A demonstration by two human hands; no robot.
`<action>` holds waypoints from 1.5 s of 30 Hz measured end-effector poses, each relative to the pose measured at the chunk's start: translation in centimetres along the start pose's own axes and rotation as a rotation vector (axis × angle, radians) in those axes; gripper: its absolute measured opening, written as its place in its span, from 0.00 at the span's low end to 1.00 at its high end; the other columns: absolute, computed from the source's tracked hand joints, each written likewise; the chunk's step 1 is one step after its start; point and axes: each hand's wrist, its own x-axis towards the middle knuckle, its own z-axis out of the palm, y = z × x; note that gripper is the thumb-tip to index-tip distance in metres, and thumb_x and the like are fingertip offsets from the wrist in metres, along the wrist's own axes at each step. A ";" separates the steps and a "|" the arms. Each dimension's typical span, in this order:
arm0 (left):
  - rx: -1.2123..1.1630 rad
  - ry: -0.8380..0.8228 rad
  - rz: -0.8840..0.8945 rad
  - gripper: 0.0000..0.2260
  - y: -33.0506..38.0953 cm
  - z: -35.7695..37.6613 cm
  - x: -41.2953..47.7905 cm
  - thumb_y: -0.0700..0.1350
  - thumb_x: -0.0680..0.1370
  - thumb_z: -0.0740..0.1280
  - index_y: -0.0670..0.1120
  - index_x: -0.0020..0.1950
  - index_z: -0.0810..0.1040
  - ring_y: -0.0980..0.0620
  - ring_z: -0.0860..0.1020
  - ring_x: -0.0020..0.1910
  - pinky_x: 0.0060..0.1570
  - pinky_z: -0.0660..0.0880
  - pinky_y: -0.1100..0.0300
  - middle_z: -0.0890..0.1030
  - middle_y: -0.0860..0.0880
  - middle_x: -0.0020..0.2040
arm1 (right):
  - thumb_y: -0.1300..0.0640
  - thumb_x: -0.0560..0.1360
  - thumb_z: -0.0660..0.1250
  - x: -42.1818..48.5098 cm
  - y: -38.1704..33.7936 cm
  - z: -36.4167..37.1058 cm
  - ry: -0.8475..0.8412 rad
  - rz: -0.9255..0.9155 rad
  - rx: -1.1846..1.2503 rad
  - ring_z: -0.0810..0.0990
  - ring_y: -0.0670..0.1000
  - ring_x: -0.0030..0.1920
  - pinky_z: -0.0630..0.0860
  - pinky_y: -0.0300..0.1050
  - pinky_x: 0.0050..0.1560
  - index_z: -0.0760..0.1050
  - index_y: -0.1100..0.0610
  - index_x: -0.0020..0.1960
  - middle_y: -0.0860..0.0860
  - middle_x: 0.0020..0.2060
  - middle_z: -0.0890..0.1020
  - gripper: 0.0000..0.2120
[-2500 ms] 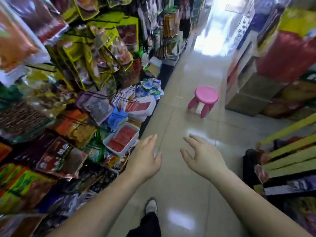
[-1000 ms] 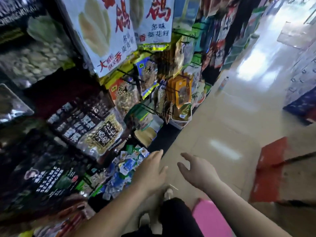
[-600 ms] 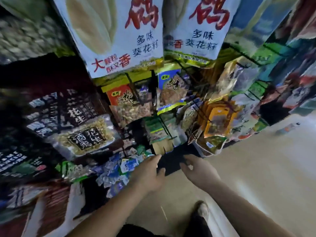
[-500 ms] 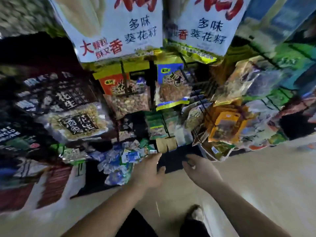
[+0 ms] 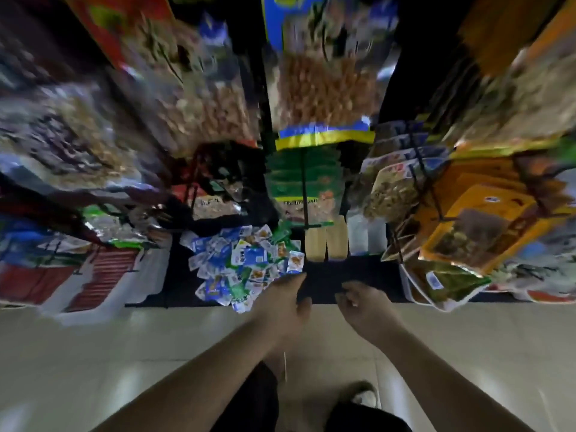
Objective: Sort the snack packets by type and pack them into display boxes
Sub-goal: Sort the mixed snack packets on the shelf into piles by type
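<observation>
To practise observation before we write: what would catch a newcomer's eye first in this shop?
The heap of small blue, white and green snack packets sits at centre, the left hand at its edge, the right hand beside it. Above hangs a blue and yellow bag of nuts; orange packets crowd the right.

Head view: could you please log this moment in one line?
left hand: fingers straight, by small packet pile | right hand: loosely curled, empty | packets: mixed colours, unsorted
</observation>
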 end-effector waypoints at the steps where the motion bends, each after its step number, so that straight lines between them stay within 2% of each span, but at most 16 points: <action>1: 0.017 -0.009 0.003 0.26 -1.1 2.2 2.0 0.53 0.83 0.64 0.50 0.81 0.66 0.47 0.77 0.67 0.62 0.74 0.56 0.75 0.47 0.72 | 0.36 0.75 0.59 1.9 1.6 1.6 0.009 0.002 -0.021 0.83 0.50 0.58 0.81 0.51 0.55 0.77 0.46 0.68 0.46 0.57 0.85 0.27; 4: 0.109 -0.032 0.063 0.26 -5.8 9.0 9.2 0.53 0.83 0.63 0.49 0.80 0.66 0.45 0.75 0.69 0.64 0.75 0.52 0.74 0.46 0.73 | 0.34 0.75 0.53 9.0 6.4 6.7 0.010 -0.014 -0.116 0.82 0.52 0.60 0.80 0.52 0.55 0.73 0.43 0.71 0.45 0.61 0.83 0.29; 6: 0.154 -0.060 0.075 0.26 -9.3 13.8 13.1 0.53 0.83 0.62 0.49 0.80 0.65 0.44 0.74 0.70 0.64 0.75 0.51 0.73 0.46 0.73 | 0.32 0.76 0.52 12.9 8.7 10.0 -0.007 -0.015 -0.200 0.77 0.53 0.68 0.77 0.53 0.62 0.67 0.43 0.76 0.48 0.70 0.78 0.32; 8: 0.212 -0.065 0.103 0.26 -12.5 17.7 16.1 0.53 0.84 0.61 0.50 0.82 0.63 0.45 0.72 0.72 0.63 0.75 0.52 0.71 0.47 0.76 | 0.36 0.82 0.55 15.7 10.4 13.0 -0.018 -0.015 -0.262 0.68 0.54 0.76 0.71 0.53 0.71 0.62 0.47 0.81 0.50 0.77 0.69 0.30; 12: 0.224 -0.025 0.163 0.27 -18.3 22.9 19.6 0.53 0.84 0.61 0.51 0.83 0.62 0.47 0.70 0.75 0.65 0.72 0.55 0.69 0.50 0.78 | 0.35 0.83 0.55 19.1 12.3 17.9 0.011 -0.067 -0.258 0.66 0.52 0.77 0.68 0.52 0.74 0.60 0.46 0.81 0.47 0.78 0.67 0.31; 16: 0.160 0.006 0.193 0.28 -21.9 23.9 18.9 0.54 0.83 0.63 0.49 0.82 0.63 0.46 0.71 0.74 0.69 0.72 0.55 0.69 0.48 0.78 | 0.35 0.82 0.58 17.9 11.9 19.8 0.049 -0.092 -0.276 0.73 0.50 0.73 0.72 0.51 0.70 0.62 0.46 0.81 0.48 0.74 0.74 0.30; 21: 0.083 0.054 0.239 0.29 -23.6 21.0 13.6 0.54 0.83 0.64 0.50 0.82 0.62 0.44 0.73 0.72 0.68 0.73 0.53 0.72 0.45 0.76 | 0.39 0.81 0.63 13.1 8.0 20.8 0.085 -0.084 -0.363 0.80 0.51 0.63 0.78 0.50 0.62 0.74 0.47 0.73 0.48 0.63 0.82 0.24; 22: 0.083 0.063 0.259 0.29 -24.1 20.2 12.9 0.54 0.83 0.64 0.51 0.83 0.61 0.44 0.72 0.73 0.69 0.72 0.53 0.70 0.46 0.77 | 0.39 0.80 0.63 12.4 6.8 21.1 0.094 -0.112 -0.385 0.81 0.50 0.60 0.78 0.49 0.59 0.77 0.45 0.68 0.47 0.59 0.83 0.20; 24: 0.040 0.085 0.252 0.30 -25.4 18.8 11.7 0.54 0.83 0.65 0.51 0.83 0.60 0.45 0.70 0.75 0.71 0.70 0.54 0.69 0.47 0.79 | 0.39 0.80 0.63 11.7 3.9 21.4 0.105 -0.163 -0.465 0.82 0.49 0.51 0.79 0.48 0.51 0.78 0.42 0.49 0.43 0.47 0.83 0.09; 26: 0.009 0.120 0.215 0.30 -27.0 18.0 10.4 0.53 0.83 0.65 0.50 0.83 0.60 0.45 0.71 0.74 0.71 0.71 0.54 0.70 0.46 0.78 | 0.38 0.80 0.61 11.5 1.1 21.9 0.113 -0.211 -0.487 0.81 0.48 0.46 0.80 0.51 0.49 0.76 0.43 0.43 0.44 0.41 0.81 0.13; 30: 0.026 0.115 0.136 0.32 -29.9 16.8 9.3 0.54 0.83 0.65 0.51 0.84 0.58 0.46 0.70 0.75 0.71 0.70 0.54 0.67 0.47 0.79 | 0.38 0.81 0.62 12.0 -2.4 23.4 0.101 -0.306 -0.396 0.83 0.52 0.49 0.81 0.53 0.53 0.79 0.44 0.61 0.48 0.48 0.84 0.15; 33: 0.052 0.139 0.080 0.34 -31.4 15.3 9.3 0.55 0.82 0.65 0.51 0.84 0.55 0.45 0.67 0.77 0.73 0.70 0.53 0.63 0.47 0.82 | 0.37 0.80 0.62 13.3 -4.1 23.8 0.086 -0.355 -0.350 0.84 0.49 0.51 0.81 0.52 0.57 0.73 0.44 0.73 0.48 0.57 0.84 0.24; 36: 0.092 0.159 0.017 0.35 -32.9 13.5 9.6 0.56 0.82 0.66 0.52 0.85 0.54 0.45 0.67 0.78 0.73 0.69 0.53 0.61 0.48 0.83 | 0.37 0.80 0.64 16.5 -5.6 23.6 -0.023 -0.369 -0.324 0.83 0.49 0.56 0.79 0.50 0.61 0.69 0.48 0.77 0.50 0.67 0.79 0.29; 39: 0.150 0.165 -0.018 0.35 -34.9 11.8 11.3 0.57 0.81 0.66 0.53 0.84 0.54 0.44 0.68 0.77 0.73 0.70 0.50 0.62 0.47 0.82 | 0.38 0.80 0.66 20.5 -6.2 24.3 -0.073 -0.342 -0.218 0.82 0.51 0.60 0.78 0.49 0.64 0.67 0.49 0.79 0.53 0.71 0.76 0.31; 43: 0.227 0.112 -0.057 0.37 -38.5 11.8 14.3 0.59 0.80 0.65 0.53 0.84 0.51 0.42 0.64 0.80 0.75 0.67 0.45 0.57 0.46 0.83 | 0.38 0.81 0.64 25.0 -5.7 27.5 -0.181 -0.324 -0.236 0.82 0.48 0.52 0.78 0.44 0.56 0.58 0.48 0.83 0.53 0.77 0.69 0.35; 45: 0.292 0.046 -0.058 0.40 -40.0 11.7 16.8 0.61 0.80 0.65 0.53 0.85 0.48 0.40 0.56 0.82 0.76 0.63 0.42 0.50 0.45 0.85 | 0.33 0.80 0.62 27.4 -5.1 28.4 -0.259 -0.289 -0.333 0.80 0.51 0.62 0.77 0.46 0.63 0.55 0.46 0.83 0.52 0.79 0.67 0.37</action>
